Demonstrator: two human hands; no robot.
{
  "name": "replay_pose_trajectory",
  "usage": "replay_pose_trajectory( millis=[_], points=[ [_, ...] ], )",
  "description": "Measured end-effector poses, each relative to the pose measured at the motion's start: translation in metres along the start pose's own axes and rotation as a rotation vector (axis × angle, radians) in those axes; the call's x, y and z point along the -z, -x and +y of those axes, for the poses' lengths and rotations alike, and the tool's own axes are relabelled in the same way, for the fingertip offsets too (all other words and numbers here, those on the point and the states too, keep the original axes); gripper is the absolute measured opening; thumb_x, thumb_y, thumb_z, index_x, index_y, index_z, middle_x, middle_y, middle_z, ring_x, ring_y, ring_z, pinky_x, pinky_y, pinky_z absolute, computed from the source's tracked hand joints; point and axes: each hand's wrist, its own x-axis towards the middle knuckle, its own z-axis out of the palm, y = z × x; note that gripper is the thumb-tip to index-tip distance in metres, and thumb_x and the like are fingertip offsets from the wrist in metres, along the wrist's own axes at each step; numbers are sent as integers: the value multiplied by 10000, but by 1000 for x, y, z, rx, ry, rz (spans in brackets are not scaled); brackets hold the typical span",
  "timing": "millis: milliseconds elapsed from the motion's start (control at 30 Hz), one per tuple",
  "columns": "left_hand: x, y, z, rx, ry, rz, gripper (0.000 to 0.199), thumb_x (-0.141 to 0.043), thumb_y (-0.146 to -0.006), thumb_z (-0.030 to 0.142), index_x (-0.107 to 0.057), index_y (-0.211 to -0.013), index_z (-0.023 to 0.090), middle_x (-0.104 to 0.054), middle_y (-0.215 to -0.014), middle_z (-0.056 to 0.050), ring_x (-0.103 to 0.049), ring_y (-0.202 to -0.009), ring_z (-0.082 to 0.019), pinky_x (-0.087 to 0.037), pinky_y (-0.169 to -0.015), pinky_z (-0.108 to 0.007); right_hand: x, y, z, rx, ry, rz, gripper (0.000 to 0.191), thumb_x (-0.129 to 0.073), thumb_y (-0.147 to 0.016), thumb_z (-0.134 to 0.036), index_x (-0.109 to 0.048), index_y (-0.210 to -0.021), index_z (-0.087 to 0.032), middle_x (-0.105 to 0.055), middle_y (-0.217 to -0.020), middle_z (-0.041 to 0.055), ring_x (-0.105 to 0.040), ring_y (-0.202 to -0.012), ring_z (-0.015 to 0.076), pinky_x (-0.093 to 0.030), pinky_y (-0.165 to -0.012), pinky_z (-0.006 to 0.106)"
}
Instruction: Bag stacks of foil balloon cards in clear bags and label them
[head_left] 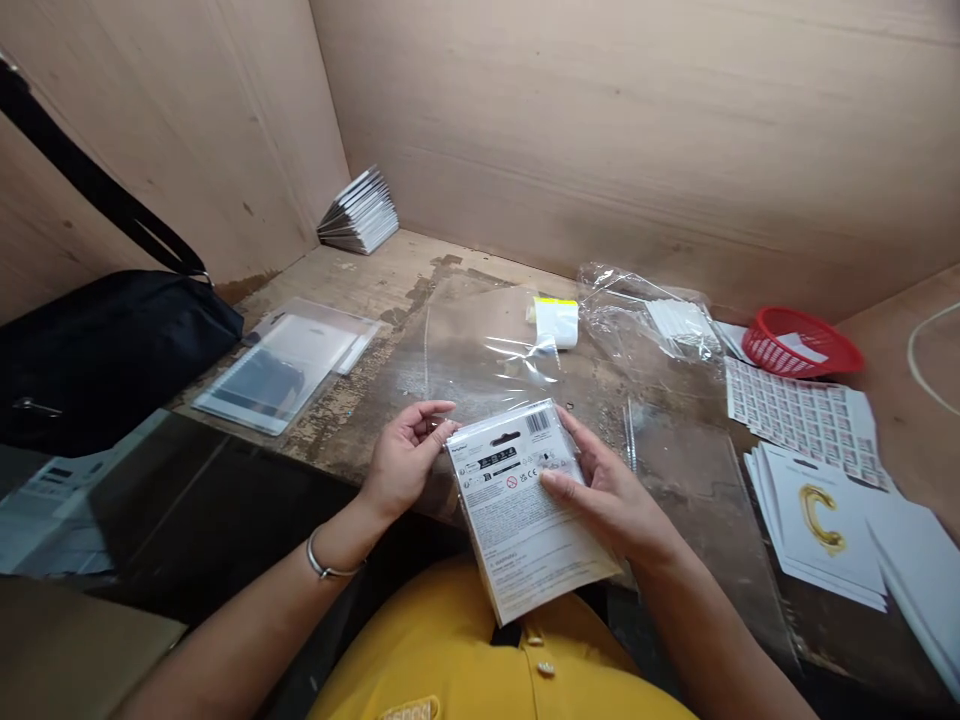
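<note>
Both my hands hold a flat printed packet [517,510] in a transparent sleeve, with its barcode and warning text facing up. My left hand [405,462] pinches the packet's left edge with curled fingers. My right hand [600,490] grips its right side, with the thumb lying across the printed back. Beneath the packet lies a transparent plastic sheet [480,350]. A white roll with a yellow top [556,322] stands beyond it. The packet's underside is hidden.
A wooden bench [697,480] runs between plywood walls. On it are a crumpled plastic bag [645,310], a red basket [799,342], label sheets [802,420], cards with a gold letter C [814,520], stacked packets [358,212] and a black bag [105,360].
</note>
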Motion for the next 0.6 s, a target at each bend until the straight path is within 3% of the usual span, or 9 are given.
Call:
replay_pose_trajectory(
  millis=[133,267,333,467,600],
  points=[
    [1,17,-6,-167,-113,124,237,-670,-813,385,-618,-937,190,-709,-773,-10,-673,-695,-133,-540,-643,-235,-6,-3,-2,1,21,-7,839,-740,-782,-365,-299,-1494,-303,-448,-1466,100,-478,-1292,312,-460,-1035,495],
    [5,28,-9,-345,-422,218,136,-623,-867,332,-637,-938,217,-698,-744,12,-657,-653,-118,-518,-624,-222,-11,-5,-5,-24,13,-17,865,-735,-791,-369,-260,-1508,-282,-454,-1459,117,-484,-1287,320,-486,-1007,494],
    [6,30,-9,-387,-524,259,135,-620,-872,333,-645,-946,223,-688,-713,20,-645,-616,-114,-504,-593,-216,-13,-5,-6,-38,1,-32,867,-728,-798,-371,-246,-1512,-281,-476,-1441,122,-510,-1262,321,-511,-972,490],
    [6,30,-9,-371,-491,319,154,-603,-887,338,-638,-980,220,-659,-672,31,-629,-583,-109,-500,-563,-209,-16,-7,-6,-24,9,-34,828,-727,-795,-377,-295,-1495,-276,-520,-1401,119,-536,-1235,314,-519,-960,473],
    [8,32,-16,-511,-625,327,143,-591,-899,289,-635,-1016,220,-714,-826,-4,-665,-684,-122,-542,-661,-237,-17,-10,0,-14,22,-16,796,-737,-779,-391,-354,-1467,-273,-542,-1382,109,-539,-1230,308,-480,-1011,485]
  ],
)
